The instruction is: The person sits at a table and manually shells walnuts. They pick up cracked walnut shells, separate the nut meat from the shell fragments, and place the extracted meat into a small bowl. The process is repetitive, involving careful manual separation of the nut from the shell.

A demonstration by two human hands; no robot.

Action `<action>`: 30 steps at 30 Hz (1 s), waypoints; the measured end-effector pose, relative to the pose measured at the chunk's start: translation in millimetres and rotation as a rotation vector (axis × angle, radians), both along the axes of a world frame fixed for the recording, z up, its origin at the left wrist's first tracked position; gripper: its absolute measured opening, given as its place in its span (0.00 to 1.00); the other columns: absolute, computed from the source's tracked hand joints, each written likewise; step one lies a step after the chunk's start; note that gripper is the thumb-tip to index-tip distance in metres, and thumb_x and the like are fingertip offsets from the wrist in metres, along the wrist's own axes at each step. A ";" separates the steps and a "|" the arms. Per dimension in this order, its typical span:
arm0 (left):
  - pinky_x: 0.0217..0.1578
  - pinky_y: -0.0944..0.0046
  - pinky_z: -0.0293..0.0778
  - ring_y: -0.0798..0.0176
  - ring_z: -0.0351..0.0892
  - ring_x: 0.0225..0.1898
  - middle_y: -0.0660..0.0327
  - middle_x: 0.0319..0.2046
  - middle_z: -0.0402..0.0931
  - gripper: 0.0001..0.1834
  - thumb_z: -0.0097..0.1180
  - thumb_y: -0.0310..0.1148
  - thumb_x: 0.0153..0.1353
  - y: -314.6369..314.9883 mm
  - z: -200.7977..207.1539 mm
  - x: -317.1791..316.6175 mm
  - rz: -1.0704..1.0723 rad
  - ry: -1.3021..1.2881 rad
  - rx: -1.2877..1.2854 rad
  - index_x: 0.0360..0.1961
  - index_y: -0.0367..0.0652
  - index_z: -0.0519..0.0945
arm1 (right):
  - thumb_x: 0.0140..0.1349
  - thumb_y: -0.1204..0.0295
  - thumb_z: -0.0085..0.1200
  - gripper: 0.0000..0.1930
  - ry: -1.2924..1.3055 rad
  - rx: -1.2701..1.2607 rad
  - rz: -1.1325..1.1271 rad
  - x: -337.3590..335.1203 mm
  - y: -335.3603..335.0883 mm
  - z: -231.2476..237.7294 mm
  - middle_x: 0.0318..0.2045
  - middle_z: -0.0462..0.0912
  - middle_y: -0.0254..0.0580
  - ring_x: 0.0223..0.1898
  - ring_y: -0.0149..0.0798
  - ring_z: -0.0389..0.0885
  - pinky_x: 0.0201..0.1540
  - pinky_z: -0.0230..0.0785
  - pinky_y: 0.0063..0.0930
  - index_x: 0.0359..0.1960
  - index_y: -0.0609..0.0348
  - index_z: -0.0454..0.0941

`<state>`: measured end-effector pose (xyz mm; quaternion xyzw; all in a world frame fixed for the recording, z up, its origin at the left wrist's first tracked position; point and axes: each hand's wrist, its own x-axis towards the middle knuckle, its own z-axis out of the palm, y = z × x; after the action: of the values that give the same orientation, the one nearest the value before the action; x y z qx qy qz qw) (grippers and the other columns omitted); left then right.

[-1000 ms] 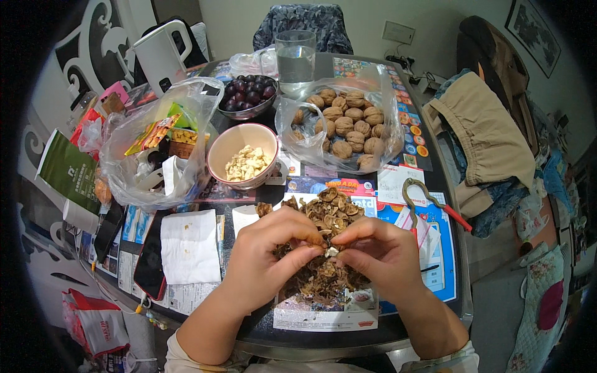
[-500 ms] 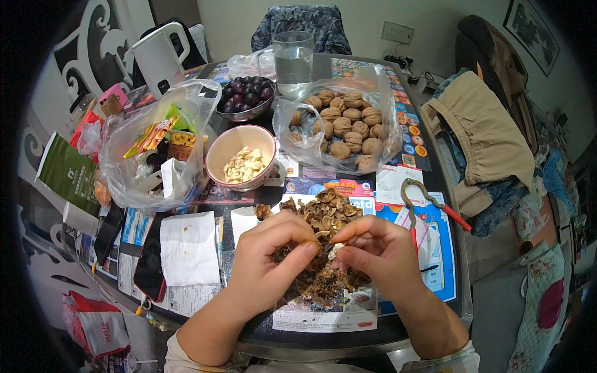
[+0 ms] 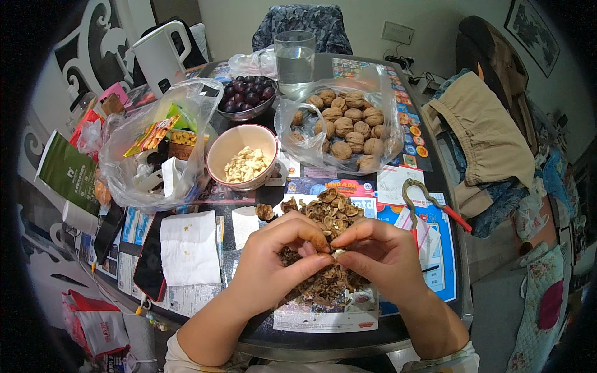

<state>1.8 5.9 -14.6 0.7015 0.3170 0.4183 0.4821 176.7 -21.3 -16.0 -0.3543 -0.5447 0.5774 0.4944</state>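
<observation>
Clearly, the pale walnut piece [image 3: 337, 253] sits pinched between left grip [image 3: 265, 261] and right grip [image 3: 390, 256].

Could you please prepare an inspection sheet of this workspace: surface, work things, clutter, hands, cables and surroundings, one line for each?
Surface: dark table, partly covered by printed sheets.
Work things: shells heaped on sheets; whole walnuts in a clear bag; pale kernels in a cream bowl; red-handled nutcracker to the right.
Clutter: phone, white napkin, bag of packets, glass of water, dark fruit in a metal bowl.
Hands: right hand pinches a pale piece; left hand is right beside it, grip unclear.
Cables: white cable by the phone's near end; dark cables below the wall plate.
Surroundings: beige clothing draped at right; grey patterned cloth beyond the table.
</observation>
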 end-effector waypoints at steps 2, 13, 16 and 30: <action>0.29 0.73 0.66 0.71 0.68 0.27 0.61 0.28 0.69 0.08 0.58 0.25 0.46 0.6 -0.4 3.0 -0.036 -0.065 -0.087 0.28 0.36 0.73 | 0.52 0.78 0.53 0.11 0.013 0.000 0.005 3.1 -1.9 2.7 0.34 0.75 0.36 0.37 0.26 0.74 0.41 0.67 0.19 0.38 0.63 0.72; 0.30 0.73 0.66 0.68 0.68 0.28 0.60 0.29 0.69 0.06 0.54 0.23 0.48 -3.9 1.1 4.2 0.049 -0.010 0.080 0.29 0.36 0.73 | 0.52 0.79 0.53 0.11 0.191 -0.096 0.037 -0.7 2.5 2.0 0.30 0.73 0.36 0.33 0.25 0.74 0.37 0.68 0.18 0.38 0.64 0.67; 0.29 0.71 0.67 0.65 0.70 0.28 0.58 0.29 0.71 0.07 0.54 0.23 0.47 -1.8 1.5 6.1 0.055 0.026 0.192 0.29 0.36 0.73 | 0.52 0.80 0.53 0.11 0.199 -0.163 0.051 2.7 3.0 1.7 0.29 0.73 0.36 0.31 0.26 0.74 0.34 0.68 0.16 0.36 0.64 0.67; 0.30 0.71 0.70 0.67 0.72 0.28 0.57 0.28 0.73 0.07 0.57 0.23 0.45 -2.8 2.5 6.0 0.089 -0.006 0.074 0.28 0.35 0.75 | 0.51 0.78 0.54 0.10 0.039 -0.006 -0.046 1.5 -0.3 2.0 0.31 0.73 0.34 0.34 0.24 0.72 0.38 0.66 0.18 0.35 0.62 0.68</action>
<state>7.8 3.1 -12.1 0.7028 0.3311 0.4528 0.4376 178.2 -21.5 -14.0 -0.3569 -0.5247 0.5744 0.5171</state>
